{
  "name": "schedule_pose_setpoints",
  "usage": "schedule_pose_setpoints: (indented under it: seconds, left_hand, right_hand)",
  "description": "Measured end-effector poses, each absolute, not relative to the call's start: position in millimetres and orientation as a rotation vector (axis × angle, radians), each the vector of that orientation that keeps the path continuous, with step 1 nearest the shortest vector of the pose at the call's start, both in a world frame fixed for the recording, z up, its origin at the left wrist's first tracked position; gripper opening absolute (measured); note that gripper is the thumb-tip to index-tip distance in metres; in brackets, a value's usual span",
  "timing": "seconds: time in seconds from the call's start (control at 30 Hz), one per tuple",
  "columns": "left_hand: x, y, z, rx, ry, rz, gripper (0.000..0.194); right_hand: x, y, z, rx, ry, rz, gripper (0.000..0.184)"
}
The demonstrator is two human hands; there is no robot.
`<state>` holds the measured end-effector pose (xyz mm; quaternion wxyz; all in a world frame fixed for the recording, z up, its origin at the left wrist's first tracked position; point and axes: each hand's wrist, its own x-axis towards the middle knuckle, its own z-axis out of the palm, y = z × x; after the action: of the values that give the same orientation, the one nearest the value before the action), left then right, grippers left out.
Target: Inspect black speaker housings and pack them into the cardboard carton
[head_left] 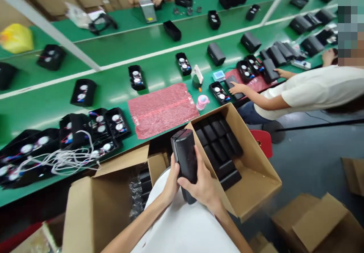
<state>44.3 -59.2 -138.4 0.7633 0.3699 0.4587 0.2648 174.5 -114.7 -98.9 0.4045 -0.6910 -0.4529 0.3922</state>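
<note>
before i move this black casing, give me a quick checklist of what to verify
1. Grip on the black casing: ok, left hand and right hand both hold it.
2. Casing one piece or two: cannot tell.
3. Carton at right: ok, open, with stacked casings inside.
4. Pink bubble wrap: ok, lying on the green bench.
5. Co-worker's nearer hand: ok, apart from the held casing.

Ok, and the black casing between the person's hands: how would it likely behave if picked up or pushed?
The black casing is probably stiff, as it keeps straight edges between the left hand and right hand. Its smooth-looking sides could be slightly slippery. Stood on end, its long, narrow shape might tip if pushed.
</note>
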Motion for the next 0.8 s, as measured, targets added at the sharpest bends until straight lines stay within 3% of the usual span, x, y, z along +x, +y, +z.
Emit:
schedule_pose_setpoints:
  seconds: [0.07,0.2,0.37,0.5,0.63,0.8]
  left_hand:
    - [64.1,-56.5,-150.7,0.773,0.977,0.506,0.086]
    - [94.6,-49.3,-179.4,1.143,0.922,0.207,0.098]
    - [65.7,-48.0,-216.0,1.324,1.091,0.01,0.068]
    - [12.9,-50.9,-243.3,1.221,1.37,-0.019,0.064]
    - [-31.1,-61.3,-257.7,1.15,1.578,-0.033,0.067]
    - [-64.8,-86.5,-272.0,1.09,1.697,-0.012,0.065]
  right_hand:
    - [188.0,-118.5,-121.3,-1.747,-0.978,1.071,0.115]
    - [244.7,-147.7,-200.8,-1.843,-0.779,1.116,0.109]
    - [353.2,-193.2,-330.1,-2.333,-0.528,1.133,0.111]
    - [403.9,-199.3,-408.5,-2.506,-0.586,1.219,0.092]
    - [402.8,-179.0,-453.7,-2.5,-0.714,1.261,0.067]
    - [394.3,-152.1,-469.6,-2.512,-0.671,1.227,0.065]
